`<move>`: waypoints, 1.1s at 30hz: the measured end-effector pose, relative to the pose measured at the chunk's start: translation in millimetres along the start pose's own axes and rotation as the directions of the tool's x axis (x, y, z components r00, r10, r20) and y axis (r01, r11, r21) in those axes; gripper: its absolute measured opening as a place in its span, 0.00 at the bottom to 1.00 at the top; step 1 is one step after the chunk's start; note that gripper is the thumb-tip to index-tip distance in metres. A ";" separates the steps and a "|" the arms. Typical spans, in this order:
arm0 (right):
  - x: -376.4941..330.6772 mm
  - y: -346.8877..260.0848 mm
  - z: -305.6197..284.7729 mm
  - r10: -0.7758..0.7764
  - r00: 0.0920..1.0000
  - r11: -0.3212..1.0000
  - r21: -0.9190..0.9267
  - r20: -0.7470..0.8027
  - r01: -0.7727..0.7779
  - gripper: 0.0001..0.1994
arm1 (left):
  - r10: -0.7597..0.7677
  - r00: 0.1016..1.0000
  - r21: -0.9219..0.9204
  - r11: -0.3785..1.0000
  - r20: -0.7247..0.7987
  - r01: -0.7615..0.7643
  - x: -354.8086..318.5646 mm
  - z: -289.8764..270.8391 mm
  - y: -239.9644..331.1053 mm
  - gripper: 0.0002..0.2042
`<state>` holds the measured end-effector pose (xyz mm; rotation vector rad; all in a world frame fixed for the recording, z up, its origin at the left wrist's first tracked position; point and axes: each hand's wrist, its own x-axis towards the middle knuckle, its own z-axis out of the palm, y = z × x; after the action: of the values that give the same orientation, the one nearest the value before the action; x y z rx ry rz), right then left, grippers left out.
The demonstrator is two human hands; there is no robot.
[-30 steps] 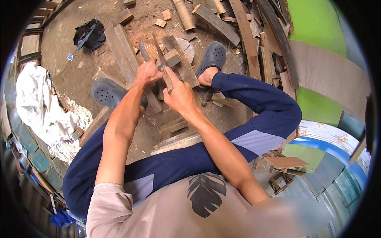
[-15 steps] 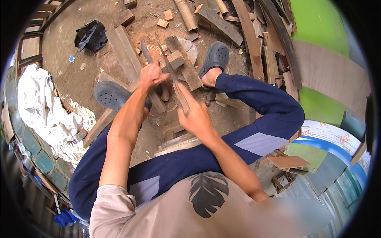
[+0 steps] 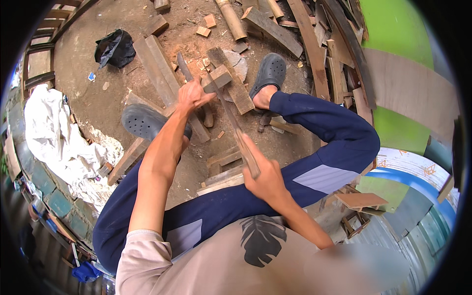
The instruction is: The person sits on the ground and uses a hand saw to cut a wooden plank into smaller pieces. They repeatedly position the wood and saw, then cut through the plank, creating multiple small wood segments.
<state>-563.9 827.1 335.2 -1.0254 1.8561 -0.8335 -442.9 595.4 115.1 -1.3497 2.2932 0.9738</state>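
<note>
My right hand (image 3: 265, 179) is closed around the wooden handle of a handsaw (image 3: 227, 109). Its thin blade points away from me, its far part against a short wood block (image 3: 218, 78). That block lies across a thicker plank (image 3: 241, 96) on the ground. My left hand (image 3: 192, 96) grips the block's left end, just left of the blade; some of its fingers are hidden. Beneath and beside this hand lies a machete-like blade (image 3: 185, 68), with what looks like its handle (image 3: 208, 117) showing nearer me.
Long boards (image 3: 156, 61) lie left of the block. Wood offcuts (image 3: 203, 31) and a bamboo piece (image 3: 230, 19) lie farther off. My clogs (image 3: 270, 73) flank the work. A black plastic bag (image 3: 115, 49) and white cloth (image 3: 46, 125) are at left, stacked lumber (image 3: 314, 54) at right.
My right hand has drawn the saw back toward me and slightly right. My left hand stays on the block, and the block keeps its place on the plank.
</note>
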 end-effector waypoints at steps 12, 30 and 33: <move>7.1 0.8 5.9 0.126 0.989 0.992 -0.021 0.077 -0.125 0.40 | -0.018 0.999 -0.006 1.000 0.038 0.019 1.7 -5.7 2.1 0.38; 5.7 5.9 14.2 0.008 1.000 1.000 -0.011 -0.021 -0.008 0.39 | -0.025 1.000 -0.026 0.999 -0.007 0.025 -1.9 -11.7 -3.7 0.36; 122.5 47.1 53.4 0.075 0.996 0.995 -0.057 -0.057 -0.079 0.35 | 0.022 1.000 -0.055 0.998 0.008 -0.021 3.4 -0.3 15.9 0.36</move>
<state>-570.4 731.9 230.5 -0.9695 1.9641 -0.7718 -458.2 598.2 119.8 -1.3420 2.2949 1.0541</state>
